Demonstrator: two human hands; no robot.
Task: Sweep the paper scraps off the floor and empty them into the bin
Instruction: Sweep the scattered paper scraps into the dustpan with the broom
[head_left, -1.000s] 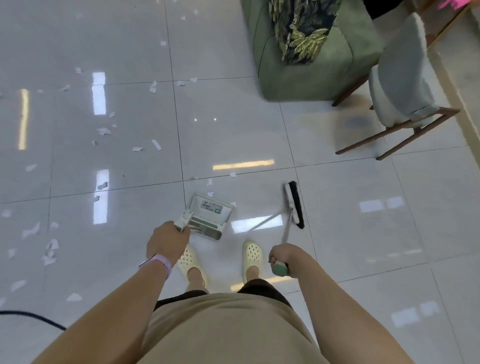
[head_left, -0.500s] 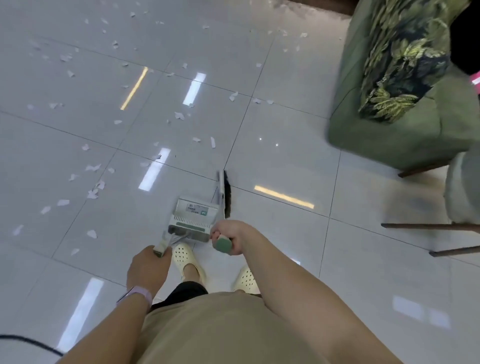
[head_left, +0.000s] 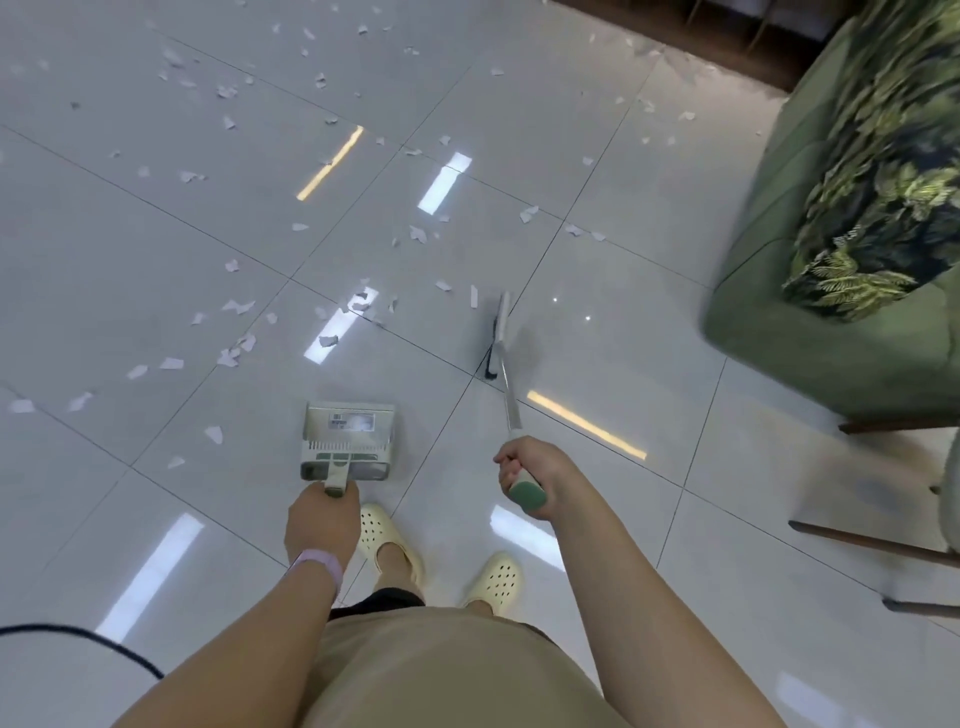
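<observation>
Several white paper scraps (head_left: 236, 306) lie scattered over the glossy tiled floor, mostly ahead and to the left. My left hand (head_left: 322, 519) grips the handle of a pale dustpan (head_left: 349, 437) that sits just in front of my feet. My right hand (head_left: 530, 475) grips the green end of a broom handle. The broom head (head_left: 496, 338) with dark bristles rests on the floor ahead to the right, just right of a few scraps. No bin is in view.
A green sofa (head_left: 769, 291) with a leaf-print cushion (head_left: 878, 171) stands at the right. Wooden chair legs (head_left: 872, 545) show at the lower right edge. A black cable (head_left: 78, 636) crosses the floor at the lower left. My feet wear pale clogs (head_left: 387, 540).
The view has swung left, showing more scraps. The broom, beside the dustpan half a second ago, now reaches out ahead to the right, and the dustpan has shifted a little.
</observation>
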